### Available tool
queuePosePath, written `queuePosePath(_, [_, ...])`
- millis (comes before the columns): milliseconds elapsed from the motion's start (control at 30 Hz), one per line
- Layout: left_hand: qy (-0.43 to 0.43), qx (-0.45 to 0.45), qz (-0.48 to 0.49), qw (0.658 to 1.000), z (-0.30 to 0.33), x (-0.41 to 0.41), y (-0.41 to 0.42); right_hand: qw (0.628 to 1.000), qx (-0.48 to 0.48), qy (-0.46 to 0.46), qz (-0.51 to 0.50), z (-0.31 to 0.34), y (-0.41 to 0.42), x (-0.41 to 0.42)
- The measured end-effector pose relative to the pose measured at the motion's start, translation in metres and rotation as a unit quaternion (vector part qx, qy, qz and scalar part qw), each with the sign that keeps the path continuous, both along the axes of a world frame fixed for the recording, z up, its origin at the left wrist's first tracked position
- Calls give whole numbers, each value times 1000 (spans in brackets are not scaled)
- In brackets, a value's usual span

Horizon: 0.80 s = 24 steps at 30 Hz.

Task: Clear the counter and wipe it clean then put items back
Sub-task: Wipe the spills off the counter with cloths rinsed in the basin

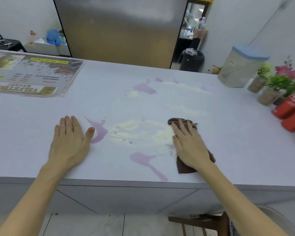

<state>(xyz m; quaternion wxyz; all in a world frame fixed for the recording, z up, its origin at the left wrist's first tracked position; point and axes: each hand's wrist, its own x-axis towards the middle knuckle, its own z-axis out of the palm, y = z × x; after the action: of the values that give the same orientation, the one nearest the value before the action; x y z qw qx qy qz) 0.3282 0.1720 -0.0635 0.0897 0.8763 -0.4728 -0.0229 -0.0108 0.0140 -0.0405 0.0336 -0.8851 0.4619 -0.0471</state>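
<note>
The left hand [70,142] lies flat on the counter [32,133] at lower left of centre, fingers straight and together, thumb spread toward a pink liquid streak [99,132]; it holds nothing and seems to brace the body. Right of it, mid-frame, a patch of white powder [140,132] spreads across the surface, with more pink puddles above and below it. Further right, the right hand [189,143] presses palm-down with straight fingers on a brown cloth [184,167], which lies flat on the counter at the powder's right edge, near the front edge.

The cloth looks soft, limp and light, dark brown and folded, its ends showing beyond the fingertips and the wrist. It will likely bunch or slide if pushed from one corner, so a flat palm over its middle suits wiping; to lift it, pinching a free end would do. Once it meets the liquid it will probably turn heavier and smear the powder into paste.

At the far right edge stand a lidded container [240,67], small potted plants [272,87] and red cans [289,106].
</note>
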Motion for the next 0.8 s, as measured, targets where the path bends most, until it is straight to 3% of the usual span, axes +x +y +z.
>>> queuePosePath(300, [15, 14, 11, 1000, 6, -4, 1, 957, 140, -118, 224, 6, 7, 72])
queuePosePath(600, [28, -8, 1, 1000, 6, -2, 4, 965, 204, -95, 134, 23, 8, 7])
queuePosePath(667, [27, -13, 0, 1000, 6, -3, 4, 953, 274, -52, 118, 34, 10, -6])
queuePosePath(800, [29, -21, -1, 999, 4, -1, 3, 943, 288, 62, 156, 49, 3, -24])
